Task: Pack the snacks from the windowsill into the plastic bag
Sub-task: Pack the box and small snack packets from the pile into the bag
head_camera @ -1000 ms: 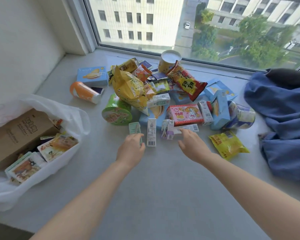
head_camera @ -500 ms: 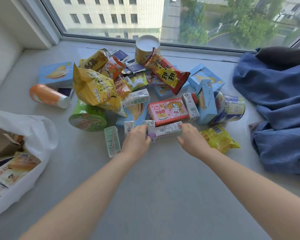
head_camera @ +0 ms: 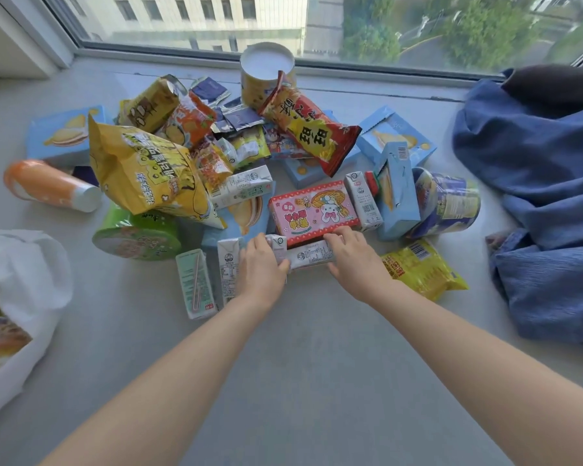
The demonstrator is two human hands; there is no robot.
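Note:
A heap of snacks lies on the grey windowsill (head_camera: 300, 348): a yellow chip bag (head_camera: 148, 176), a red packet (head_camera: 310, 126), a pink box (head_camera: 312, 210), blue boxes and several small milk cartons. At the heap's near edge my left hand (head_camera: 261, 267) curls around a small upright carton (head_camera: 279, 245). Beside it my right hand (head_camera: 354, 257) grips the end of a white carton (head_camera: 308, 256) lying on its side. The white plastic bag (head_camera: 31, 274) sits open at the far left with packets inside, partly cut off by the frame.
Two cartons (head_camera: 196, 284) lie left of my left hand, beside a green cup (head_camera: 135, 237). A yellow packet (head_camera: 421, 267) lies right of my right hand. An orange tube (head_camera: 48, 185) is at the left, and blue cloth (head_camera: 546, 203) is piled at the right.
Both hands have reached forward from the sill's front to the two cartons by the pink box and closed on them. The view has swung right, leaving most of the bag out of frame.

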